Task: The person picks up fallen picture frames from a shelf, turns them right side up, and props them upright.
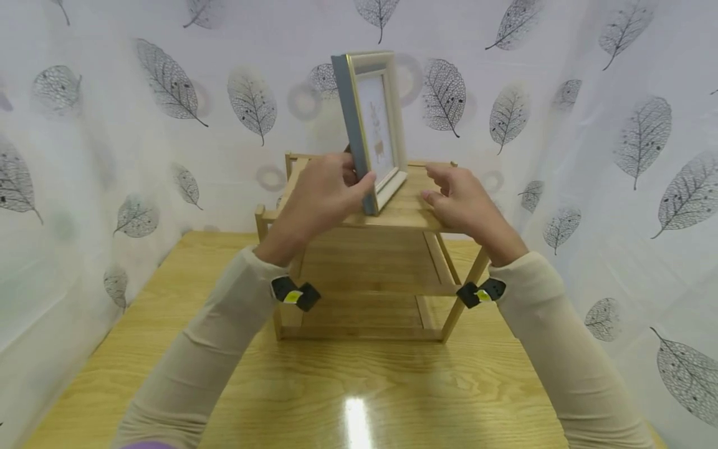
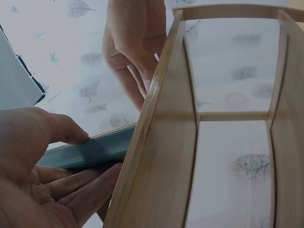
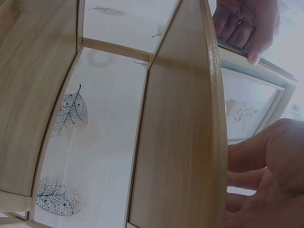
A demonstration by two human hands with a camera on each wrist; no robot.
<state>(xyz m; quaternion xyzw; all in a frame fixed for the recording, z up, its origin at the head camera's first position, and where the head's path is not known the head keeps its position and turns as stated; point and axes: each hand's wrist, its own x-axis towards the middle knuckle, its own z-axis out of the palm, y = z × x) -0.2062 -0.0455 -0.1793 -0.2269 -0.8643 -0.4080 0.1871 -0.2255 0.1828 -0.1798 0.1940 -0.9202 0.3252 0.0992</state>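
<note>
A picture frame point(image 1: 397, 118) with a cream front, gold inner line and blue-grey side stands tilted over the top shelf of a wooden rack point(image 1: 415, 199). My left hand point(image 1: 331, 193) grips its lower left edge, thumb in front and fingers behind. In the left wrist view the thumb lies on the frame's blue-grey side point(image 2: 102, 147). To the right of the frame, apart from it, my right hand point(image 1: 462, 199) hovers at the top shelf's front right, fingers loosely bent and holding nothing. The right wrist view shows the picture point(image 3: 247, 107) between both hands.
The rack has two lower shelves point(image 1: 370, 259) and slanted legs, and stands on a wood-grain table point(image 1: 314, 386). Behind and at both sides hangs a white curtain point(image 1: 224, 37) printed with dark leaves. Both sleeves carry a black wrist strap point(image 1: 294, 293).
</note>
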